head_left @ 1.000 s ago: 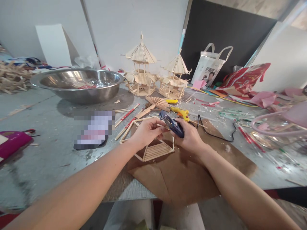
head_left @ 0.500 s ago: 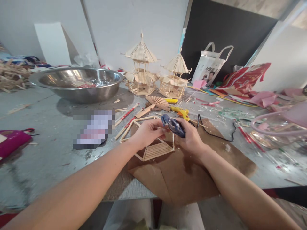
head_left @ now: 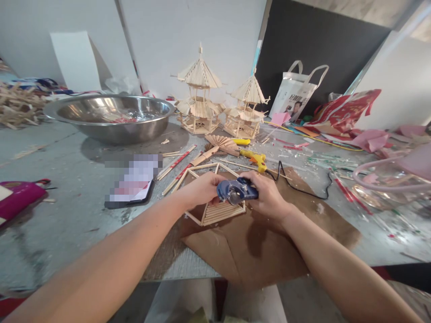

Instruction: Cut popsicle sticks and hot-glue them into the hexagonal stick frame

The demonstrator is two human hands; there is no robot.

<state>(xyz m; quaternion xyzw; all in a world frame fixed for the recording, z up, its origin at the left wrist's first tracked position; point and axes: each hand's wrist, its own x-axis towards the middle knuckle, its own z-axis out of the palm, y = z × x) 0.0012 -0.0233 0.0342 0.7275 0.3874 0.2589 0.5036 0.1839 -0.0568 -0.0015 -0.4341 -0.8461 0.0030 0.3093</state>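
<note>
My right hand (head_left: 267, 195) grips a blue cutter tool (head_left: 235, 191), its head now pointing left and toward me. My left hand (head_left: 201, 190) is closed in a pinch right at the tool's head; what it pinches is hidden. Both hands hover over a hexagonal frame of wooden sticks (head_left: 215, 211) with one filled wedge, lying on brown paper (head_left: 266, 244).
A steel bowl (head_left: 111, 117) stands at the back left, two stick pagodas (head_left: 199, 96) (head_left: 247, 107) behind the frame. A yellow glue gun (head_left: 254, 158) with a black cord lies beyond my hands. A phone (head_left: 129, 181) lies at the left, a clear bowl (head_left: 390, 177) at the right, loose sticks around.
The blue tool has swung down and left, from pointing away to pointing toward me. Both hands dropped slightly nearer the stick frame.
</note>
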